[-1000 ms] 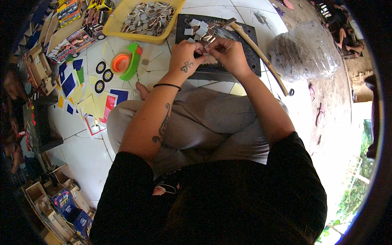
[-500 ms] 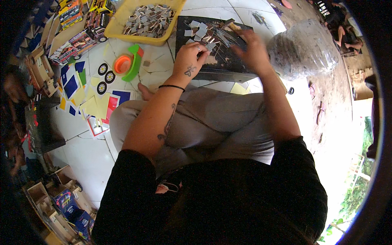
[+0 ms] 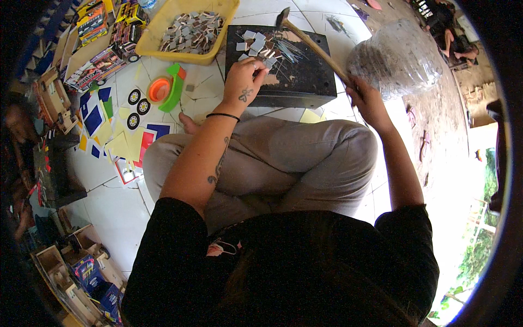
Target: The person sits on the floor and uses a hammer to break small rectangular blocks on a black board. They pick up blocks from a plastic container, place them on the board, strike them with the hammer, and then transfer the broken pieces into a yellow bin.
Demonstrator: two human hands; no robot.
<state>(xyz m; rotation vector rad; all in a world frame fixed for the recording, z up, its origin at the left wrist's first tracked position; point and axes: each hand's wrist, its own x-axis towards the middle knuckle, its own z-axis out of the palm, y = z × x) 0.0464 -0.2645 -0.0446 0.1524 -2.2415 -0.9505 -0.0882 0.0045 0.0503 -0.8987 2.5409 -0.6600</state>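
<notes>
My right hand [image 3: 366, 102] grips the wooden handle of a hammer [image 3: 316, 49] near its end. The dark hammer head points away over the far edge of a black box-like block [image 3: 310, 82]. On the block lie small grey square pieces [image 3: 255, 42] and a heap of thin wire-like strips or nails [image 3: 290, 50]. My left hand [image 3: 244, 79] is closed in a pinch above the block's near left part, close to the grey pieces. What its fingertips hold is too small to make out.
A yellow tub [image 3: 206, 58] of grey squares stands beyond the left hand. A clear plastic bag [image 3: 397, 60] bulges at the right. Leftward lie a green and orange tape dispenser [image 3: 173, 90], toy wheels [image 3: 144, 106], coloured stickers [image 3: 121, 144] and wooden toy trucks [image 3: 98, 68].
My right hand has moved right and toward me from over the block and now holds the hammer, raised across it. My left hand stays pinched near the grey pieces.
</notes>
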